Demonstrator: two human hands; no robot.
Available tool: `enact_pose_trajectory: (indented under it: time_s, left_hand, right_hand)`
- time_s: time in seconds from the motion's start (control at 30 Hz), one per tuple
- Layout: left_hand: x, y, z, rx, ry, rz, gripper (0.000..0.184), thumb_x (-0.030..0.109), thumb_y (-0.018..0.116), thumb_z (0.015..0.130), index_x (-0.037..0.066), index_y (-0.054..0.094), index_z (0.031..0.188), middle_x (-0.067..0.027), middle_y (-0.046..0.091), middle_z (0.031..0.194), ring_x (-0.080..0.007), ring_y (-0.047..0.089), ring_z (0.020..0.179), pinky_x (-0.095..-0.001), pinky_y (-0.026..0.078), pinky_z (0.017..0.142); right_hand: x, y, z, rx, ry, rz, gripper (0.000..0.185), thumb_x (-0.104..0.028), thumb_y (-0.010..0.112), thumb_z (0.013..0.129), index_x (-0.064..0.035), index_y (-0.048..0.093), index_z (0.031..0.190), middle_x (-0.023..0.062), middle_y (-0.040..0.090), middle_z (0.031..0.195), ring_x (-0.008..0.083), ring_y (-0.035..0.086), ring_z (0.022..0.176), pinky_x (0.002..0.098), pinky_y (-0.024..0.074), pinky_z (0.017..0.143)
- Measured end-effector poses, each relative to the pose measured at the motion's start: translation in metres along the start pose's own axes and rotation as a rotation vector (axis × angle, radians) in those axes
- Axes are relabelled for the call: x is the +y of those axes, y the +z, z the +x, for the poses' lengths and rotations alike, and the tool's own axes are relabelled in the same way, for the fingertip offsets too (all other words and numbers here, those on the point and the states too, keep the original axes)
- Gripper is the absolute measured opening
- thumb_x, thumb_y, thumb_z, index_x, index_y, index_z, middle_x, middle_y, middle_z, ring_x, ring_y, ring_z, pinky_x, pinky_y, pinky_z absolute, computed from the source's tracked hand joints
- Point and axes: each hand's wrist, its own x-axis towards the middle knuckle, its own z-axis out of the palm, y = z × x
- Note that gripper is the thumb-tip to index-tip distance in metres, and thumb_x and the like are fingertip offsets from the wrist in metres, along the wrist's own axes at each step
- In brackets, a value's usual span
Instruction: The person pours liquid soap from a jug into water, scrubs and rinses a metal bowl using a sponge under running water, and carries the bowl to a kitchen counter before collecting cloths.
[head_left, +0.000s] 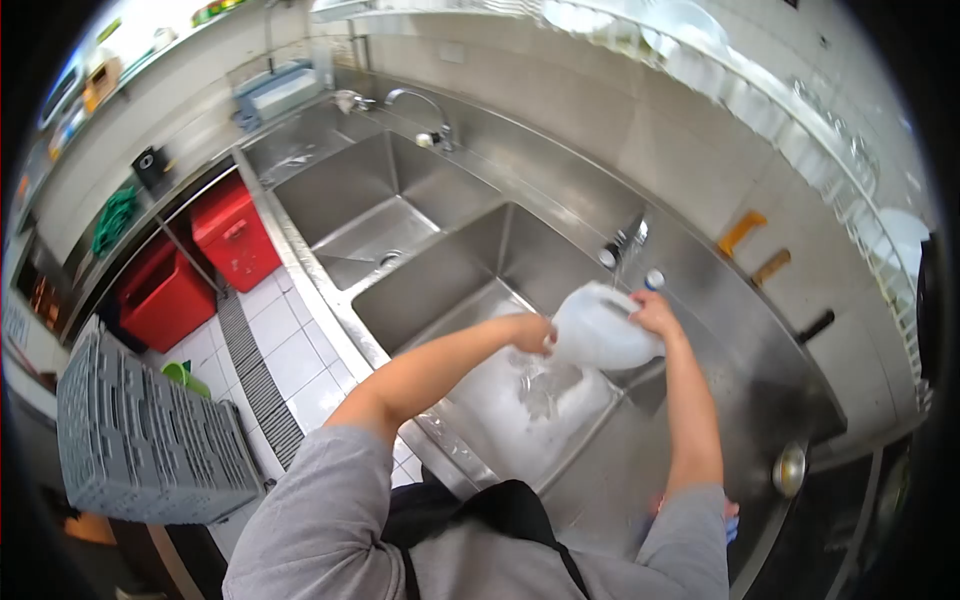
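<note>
As bare arms [695, 420] extend from grey fabric sleeves [340, 490], both hands meet at a translucent plastic jug over a foamy steel basin [440, 275].
Left elbow bent, left hand [530, 334] curled at the jug's narrow end, can't tell if fingers grip it; right arm straighter, right hand [654, 314] closed round the moulded handle. Jug [605, 335] rounded, tilted, above bubbly white foam [510, 420]. Beyond: shiny metal tap [636, 235], smooth steel backsplash [560, 195], white wire rack [780, 95].
</note>
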Motion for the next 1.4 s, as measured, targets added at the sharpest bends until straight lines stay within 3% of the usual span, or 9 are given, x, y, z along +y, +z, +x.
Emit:
enact_pose_trajectory:
  time_s: [0.23,0.47,0.53,0.63,0.73,0.93,1.03,1.3,1.4]
  left_hand:
    - [-0.074,-0.035,-0.184,0.371,-0.368,0.152,0.027,0.02,0.059,0.07,0.012,0.058,0.096,-0.0099,0.051,0.108,-0.0276,0.048,0.102,-0.0413,0.036,0.089]
    - [-0.149,-0.049,-0.261,0.56,-0.388,0.131,0.023,0.009,0.059,0.068,0.008,0.058,0.091,-0.0118,0.052,0.109,-0.0307,0.051,0.098,-0.0387,0.041,0.086]
    - [-0.161,-0.058,-0.247,0.572,-0.304,0.114,0.024,0.01,0.059,0.068,0.008,0.058,0.092,-0.0122,0.051,0.11,-0.0305,0.05,0.1,-0.0384,0.04,0.086]
    - [-0.163,-0.07,-0.201,0.52,-0.202,0.022,0.036,0.014,0.06,0.07,0.007,0.051,0.104,-0.0142,0.049,0.112,-0.0318,0.047,0.103,-0.0392,0.039,0.087]
    - [-0.15,-0.068,-0.132,0.499,-0.131,-0.12,0.05,0.021,0.062,0.071,0.004,0.043,0.115,-0.0163,0.047,0.113,-0.032,0.046,0.105,-0.04,0.037,0.089]
    - [-0.062,-0.038,0.012,0.584,-0.06,-0.247,0.077,0.04,0.069,0.065,0.0,0.035,0.123,-0.0206,0.04,0.124,-0.0299,0.041,0.114,-0.0438,0.024,0.097]
    - [-0.046,-0.017,0.086,0.331,0.197,-0.736,0.026,0.016,0.07,0.065,0.001,0.058,0.084,-0.009,0.062,0.074,-0.0175,0.058,0.064,-0.0284,0.045,0.057]
    - [-0.012,-0.001,0.195,0.081,0.082,-0.145,0.022,0.025,0.064,0.068,0.003,0.062,0.073,-0.0099,0.06,0.065,-0.0179,0.058,0.06,-0.0314,0.044,0.057]
    - [-0.032,-0.006,0.224,-0.049,-0.002,-0.176,0.021,0.025,0.062,0.069,0.005,0.063,0.076,-0.0101,0.061,0.07,-0.0203,0.058,0.066,-0.0335,0.044,0.06]
  right_hand:
    - [-0.008,0.042,0.127,-0.642,0.119,-0.42,0.038,-0.026,0.069,0.052,-0.0089,0.065,0.086,0.0117,0.062,0.092,0.0263,0.059,0.084,0.0371,0.0458,0.073]
    - [-0.024,0.066,0.164,-0.548,0.145,-0.55,0.039,-0.025,0.065,0.052,-0.002,0.065,0.083,0.0146,0.063,0.089,0.0263,0.06,0.081,0.0367,0.0471,0.069]
    - [0.001,0.085,0.172,-0.527,0.068,-0.667,0.033,-0.023,0.062,0.055,-0.0043,0.065,0.082,0.0153,0.063,0.083,0.0303,0.059,0.077,0.0388,0.0464,0.068]
    - [-0.03,0.062,0.136,-0.429,0.102,-0.533,0.055,-0.015,0.059,0.057,-0.0016,0.051,0.109,0.02,0.052,0.109,0.031,0.05,0.102,0.0382,0.0401,0.086]
    - [-0.052,0.04,0.1,-0.139,0.066,-0.365,0.036,-0.015,0.064,0.057,-0.0029,0.056,0.09,0.0166,0.06,0.09,0.0328,0.056,0.086,0.0387,0.0444,0.075]
    - [-0.087,0.015,-0.011,0.215,0.137,0.144,0.046,-0.023,0.067,0.065,-0.004,0.055,0.105,0.0152,0.059,0.096,0.0273,0.056,0.09,0.0341,0.0427,0.079]
    - [-0.045,0.02,-0.067,0.306,0.202,0.195,0.045,-0.026,0.066,0.067,-0.0055,0.055,0.105,0.0162,0.056,0.102,0.0297,0.052,0.097,0.0339,0.0406,0.085]
    - [0.124,-0.074,-0.324,0.432,0.798,-0.526,0.024,-0.017,0.056,0.067,-0.0064,0.06,0.089,0.0141,0.057,0.097,0.0287,0.05,0.101,0.0391,0.0426,0.083]
    - [0.158,-0.102,-0.399,0.446,1.363,-0.397,0.034,-0.018,0.057,0.071,-0.0124,0.055,0.104,0.0154,0.046,0.114,0.0343,0.044,0.108,0.0444,0.0401,0.088]
